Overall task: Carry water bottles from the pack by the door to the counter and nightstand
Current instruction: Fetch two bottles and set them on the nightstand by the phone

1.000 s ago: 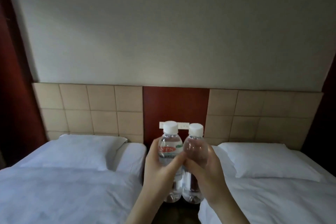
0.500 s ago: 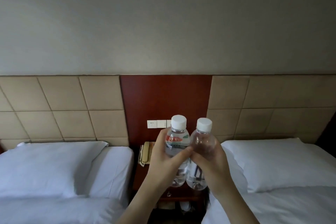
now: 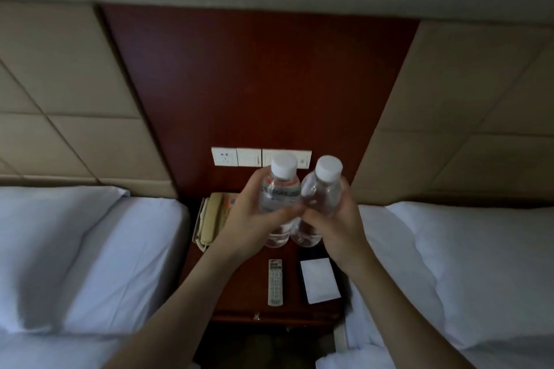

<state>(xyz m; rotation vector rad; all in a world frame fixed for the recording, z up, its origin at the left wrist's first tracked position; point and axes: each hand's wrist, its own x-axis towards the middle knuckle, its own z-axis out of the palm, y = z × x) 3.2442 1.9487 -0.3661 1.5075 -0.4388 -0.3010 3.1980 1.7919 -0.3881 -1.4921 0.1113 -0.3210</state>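
Note:
Two clear water bottles with white caps are held upright, side by side and touching, above the dark wooden nightstand (image 3: 239,287). My left hand (image 3: 245,219) grips the left bottle (image 3: 280,192), which has a red-marked label. My right hand (image 3: 338,225) grips the right bottle (image 3: 322,192). Both bottle bases hang over the back half of the nightstand top; whether they touch it cannot be told.
On the nightstand lie a beige telephone (image 3: 211,219) at the back left, a grey remote (image 3: 275,282) in the middle and a white notepad (image 3: 320,280) on the right. White beds (image 3: 90,249) flank it on both sides. Wall switches (image 3: 239,156) sit behind.
I have moved closer to the nightstand and the view has tilted down. The whole nightstand top with remote and notepad has come into view under the bottles. Both hands still hold them.

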